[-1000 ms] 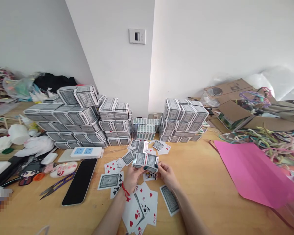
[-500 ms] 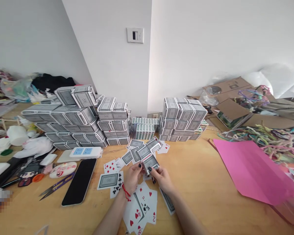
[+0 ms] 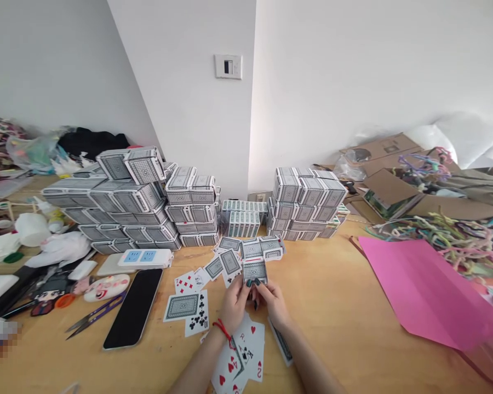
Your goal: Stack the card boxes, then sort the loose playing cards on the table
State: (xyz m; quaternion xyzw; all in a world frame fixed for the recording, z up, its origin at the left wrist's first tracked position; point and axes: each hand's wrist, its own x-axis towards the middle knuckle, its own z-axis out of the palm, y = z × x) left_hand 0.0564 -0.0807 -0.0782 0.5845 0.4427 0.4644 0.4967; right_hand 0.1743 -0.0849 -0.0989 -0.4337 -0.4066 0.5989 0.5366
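Observation:
Both thumbs press on the near end of a piece built from folded playing cards, grey-patterned backs facing up. My left hand, with a red string bracelet at its wrist, grips the left side. On the right side my right hand pinches the same piece, and its lower fingers curl underneath, partly hidden. Just beyond it, more folded cards lie on the table; whether they are joined to the held piece I cannot tell. Loose cards are spread below my wrists, and others lie left.
Stacked card blocks stand at the left and right, with small card boxes between. A black phone, scissors and a power strip lie left. Pink paper, yarn pieces and a cardboard box are right.
The held card piece has turned from a slant to nearly straight. My left hand has moved right, closer to my right hand, with both thumbs now side by side. The view has tilted slightly.

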